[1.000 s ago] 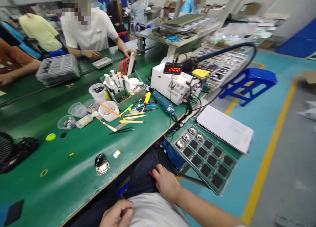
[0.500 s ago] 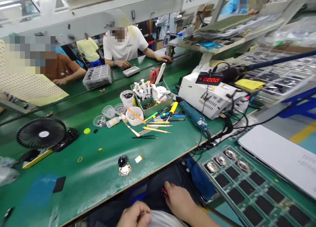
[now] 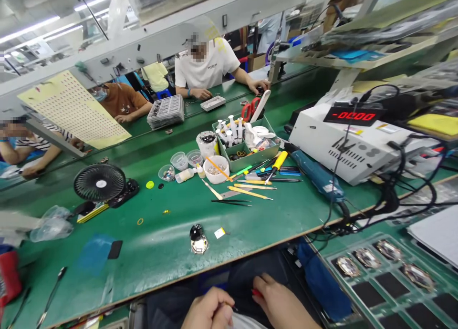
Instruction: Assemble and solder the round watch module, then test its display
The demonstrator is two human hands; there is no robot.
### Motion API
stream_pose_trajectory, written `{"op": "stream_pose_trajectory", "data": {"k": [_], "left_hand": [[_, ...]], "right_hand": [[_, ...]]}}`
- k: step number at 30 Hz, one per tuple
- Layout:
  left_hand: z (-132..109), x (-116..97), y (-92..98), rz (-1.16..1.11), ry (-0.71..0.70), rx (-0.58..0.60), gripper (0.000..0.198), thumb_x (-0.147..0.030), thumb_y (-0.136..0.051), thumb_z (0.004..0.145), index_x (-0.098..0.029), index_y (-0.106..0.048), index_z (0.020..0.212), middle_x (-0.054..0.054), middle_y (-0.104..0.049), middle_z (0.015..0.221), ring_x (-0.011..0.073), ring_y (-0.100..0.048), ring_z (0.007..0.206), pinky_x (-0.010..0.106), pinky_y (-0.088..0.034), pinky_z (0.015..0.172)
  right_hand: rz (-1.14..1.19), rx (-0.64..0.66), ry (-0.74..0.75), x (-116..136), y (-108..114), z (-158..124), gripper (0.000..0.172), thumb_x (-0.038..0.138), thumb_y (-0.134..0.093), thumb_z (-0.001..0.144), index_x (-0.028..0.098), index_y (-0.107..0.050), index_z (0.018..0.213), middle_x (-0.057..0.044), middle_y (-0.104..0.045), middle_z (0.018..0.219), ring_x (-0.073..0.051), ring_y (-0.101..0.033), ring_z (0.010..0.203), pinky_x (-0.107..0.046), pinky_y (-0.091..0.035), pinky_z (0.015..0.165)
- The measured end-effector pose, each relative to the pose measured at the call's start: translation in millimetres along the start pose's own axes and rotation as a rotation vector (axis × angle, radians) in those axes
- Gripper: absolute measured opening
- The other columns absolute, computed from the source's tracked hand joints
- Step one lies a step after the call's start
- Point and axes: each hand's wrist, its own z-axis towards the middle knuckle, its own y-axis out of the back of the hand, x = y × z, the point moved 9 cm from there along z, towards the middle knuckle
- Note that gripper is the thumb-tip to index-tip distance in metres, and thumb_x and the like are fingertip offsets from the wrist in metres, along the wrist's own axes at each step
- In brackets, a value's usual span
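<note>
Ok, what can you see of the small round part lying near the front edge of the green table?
The round part is a shiny silvery disc with a smaller black round piece at its far side. It lies flat on the green table, close to the front edge. A small white tag lies right of it, apart. Nothing else touches it.

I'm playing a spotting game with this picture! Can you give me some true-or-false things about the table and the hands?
The left hand and the right hand are both below the table edge. True.
The little fan is white. False: it is black.
The display on the white box shows red digits. True.
The scissors lie beside the hands. False: they stick up at the green tray.
</note>
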Motion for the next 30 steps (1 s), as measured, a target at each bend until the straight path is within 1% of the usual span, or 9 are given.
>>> {"op": "stream_pose_trajectory", "data": {"k": [3,6,8,10,14,19,23,27,30], "left_hand": [[7.2,-19.5,9.5,-0.011,-0.015,-0.039,0.031,-0.045,-0.054,0.102,-0.022,-0.074,0.104,0.004,-0.075,0.077,0.0159,-0.067,0.069,0.024,-0.050,0.069],[19.5,-37.9,13.0,-0.073,-0.011,-0.055,0.031,-0.047,-0.056,0.102,-0.020,-0.073,0.101,0.004,-0.073,0.080,0.0162,-0.065,0.074,0.025,-0.049,0.072],[28.7,-50.0,12.0,-0.106,-0.014,-0.055,0.033,-0.048,-0.055,0.102,-0.020,-0.071,0.099,0.004,-0.071,0.082,0.0164,-0.063,0.077,0.026,-0.048,0.074],[37.4,-61.8,9.6,-0.131,-0.024,-0.045,0.034,-0.049,-0.054,0.103,-0.019,-0.070,0.096,0.004,-0.069,0.084,0.0163,-0.061,0.080,0.026,-0.047,0.076],[49.6,-81.1,5.8,-0.222,-0.024,-0.008,0.039,-0.053,-0.052,0.104,-0.018,-0.067,0.094,0.004,-0.067,0.085,0.0154,-0.058,0.077,0.026,-0.047,0.073],[54.9,-97.0,14.3,-0.348,-0.026,-0.087,0.043,-0.059,-0.059,0.099,-0.017,-0.066,0.092,0.011,-0.071,0.110,0.0122,-0.056,0.070,0.025,-0.049,0.067],[55.0,-95.4,9.3,-0.457,0.031,-0.064,0.045,-0.061,-0.064,0.095,-0.017,-0.066,0.088,0.012,-0.074,0.110,0.0099,-0.055,0.065,0.025,-0.051,0.065],[50.4,-91.4,7.0,-0.516,0.018,-0.078,0.041,-0.057,-0.067,0.095,-0.016,-0.066,0.089,0.014,-0.075,0.115,0.0094,-0.057,0.067,0.025,-0.052,0.070],[47.6,-85.8,5.2,-0.537,0.024,-0.083,0.042,-0.057,-0.068,0.094,-0.016,-0.066,0.088,0.013,-0.076,0.113,0.0082,-0.056,0.063,0.024,-0.051,0.065]], "right_hand": [[0.196,-0.058,0.122,14.2,35.6,-16.7,0.020,0.030,-0.048,0.103,0.024,-0.058,0.087,-0.006,-0.072,0.087,-0.024,-0.073,0.080,-0.032,-0.049,0.069],[0.389,-0.165,0.198,26.2,73.9,-35.3,0.026,0.043,-0.049,0.104,0.026,-0.061,0.088,-0.003,-0.071,0.082,-0.021,-0.069,0.076,-0.030,-0.051,0.069],[0.486,-0.244,0.215,32.4,92.0,-44.8,0.028,0.047,-0.050,0.104,0.026,-0.064,0.092,-0.003,-0.071,0.080,-0.020,-0.068,0.072,-0.030,-0.052,0.067],[0.571,-0.327,0.227,37.6,103.0,-50.9,0.028,0.048,-0.052,0.104,0.026,-0.067,0.096,-0.002,-0.071,0.076,-0.018,-0.066,0.065,-0.029,-0.052,0.062],[0.728,-0.500,0.241,41.8,113.5,-56.2,0.025,0.048,-0.061,0.101,0.024,-0.069,0.104,0.000,-0.070,0.071,-0.015,-0.065,0.056,-0.026,-0.053,0.056],[0.819,-0.558,0.239,47.4,116.8,-53.7,0.024,0.045,-0.063,0.101,0.022,-0.069,0.103,0.001,-0.070,0.067,-0.016,-0.068,0.057,-0.025,-0.056,0.057],[0.729,-0.617,0.270,54.4,123.2,-54.0,0.025,0.043,-0.061,0.102,0.021,-0.070,0.104,-0.002,-0.074,0.073,-0.016,-0.070,0.060,-0.026,-0.057,0.060],[0.607,-0.691,0.308,57.8,127.7,-58.8,0.021,0.039,-0.058,0.104,0.021,-0.069,0.106,-0.003,-0.076,0.076,-0.015,-0.071,0.062,-0.024,-0.057,0.059],[0.534,-0.716,0.354,62.1,128.7,-61.6,0.019,0.033,-0.054,0.106,0.020,-0.067,0.111,-0.004,-0.078,0.081,-0.015,-0.073,0.064,-0.024,-0.060,0.064]]}}
